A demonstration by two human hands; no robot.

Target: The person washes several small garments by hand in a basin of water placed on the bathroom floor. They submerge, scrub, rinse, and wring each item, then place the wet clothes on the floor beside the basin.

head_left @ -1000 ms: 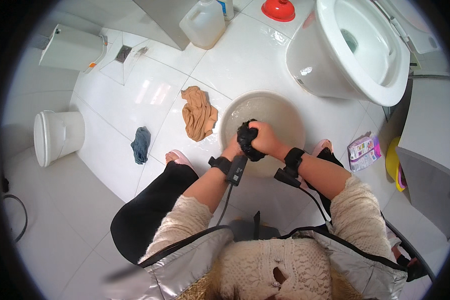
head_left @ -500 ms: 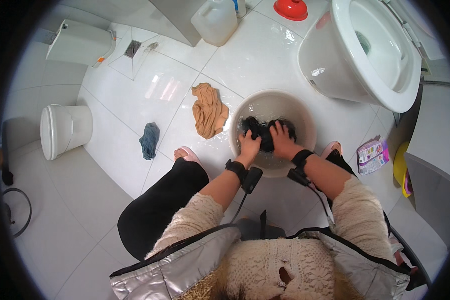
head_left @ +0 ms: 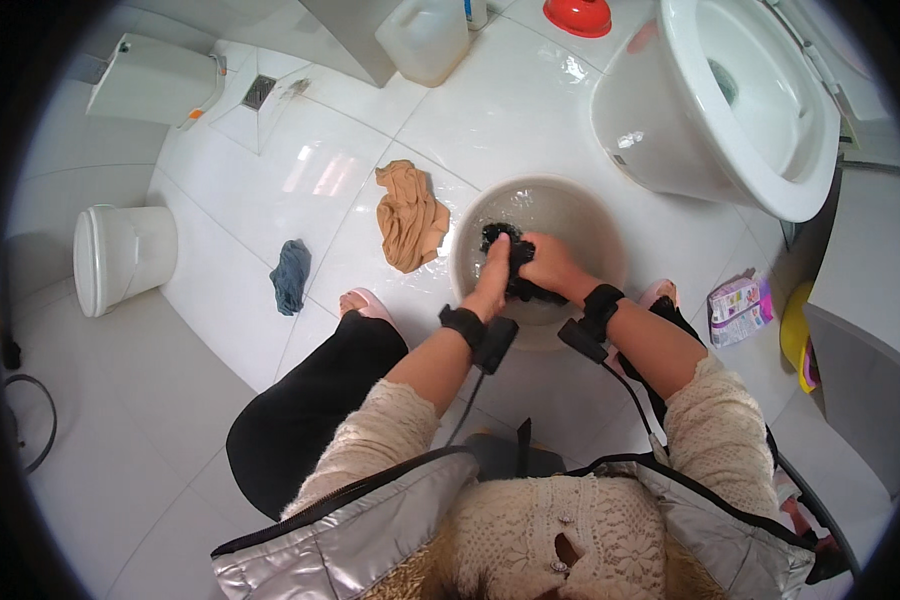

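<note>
The person is crouching over the pale round basin point(head_left: 570, 205) on the white tiled floor point(head_left: 270, 180), and both hands are down in the water working a dark cloth point(head_left: 505, 245). This looks like the scrubbing step of a hand wash: the cloth is lying bunched against the near side of the basin, wet and partly under the surface. The left hand point(head_left: 492, 280) is reaching in with its fingers pressed flat along the cloth's left edge, wrist strap just above the rim. The right hand point(head_left: 548, 268) is coming in from the other side, fingers clenched around a wad of the same cloth, knuckles up. Both forearms are angling inward from the knees, elbows bent, meeting over the basin.

By my reckoning, the next move is calling for a firm two-handed rub or a squeeze, keeping the cloth low so water is not slopping onto the floor.

Off to the left, a tan garment point(head_left: 410, 215) is lying crumpled just beside the basin, and a blue-grey rag point(head_left: 290, 275) further out. The toilet bowl point(head_left: 750, 120) is standing close behind.
</note>
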